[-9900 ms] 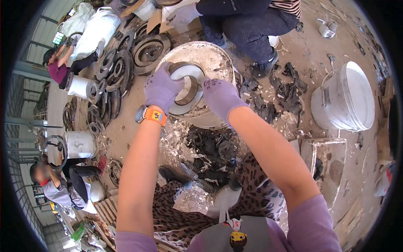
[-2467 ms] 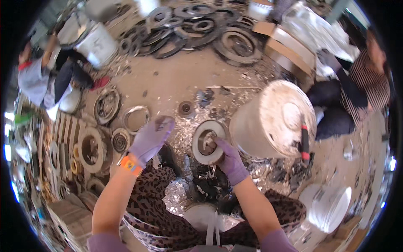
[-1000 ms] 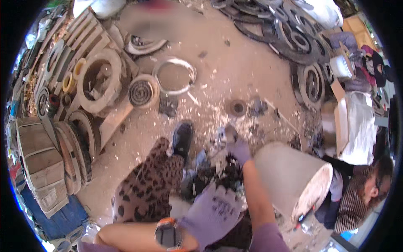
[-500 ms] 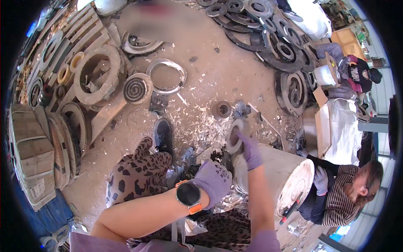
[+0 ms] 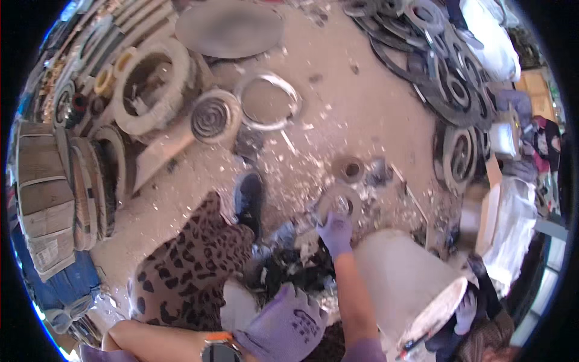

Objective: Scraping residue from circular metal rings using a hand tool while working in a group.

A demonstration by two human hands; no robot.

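My right hand (image 5: 335,234), in a purple glove, grips the near edge of a flat grey ring (image 5: 341,202) above the littered floor. A second, smaller brownish ring (image 5: 349,169) lies just beyond it. Low in the middle, my left hand (image 5: 283,326) wears the same kind of glove, its fingers curled over. What it holds, if anything, I cannot make out. A pale flat piece (image 5: 237,306) shows beside that hand. Black scraps (image 5: 289,265) lie between the two hands. An orange-strapped watch (image 5: 220,350) is on my left wrist.
A white bucket (image 5: 401,280) lies on its side at right, a co-worker's gloved hand (image 5: 465,311) near its base. Black rings (image 5: 455,93) are heaped at far right. At left are a large thick ring (image 5: 125,99), a spiral-faced disc (image 5: 212,117) and stacked boxes (image 5: 45,181).
My right hand has swung the grey ring left, away from the bucket. My left hand has drawn back toward me. The whole view has shifted, with some blur.
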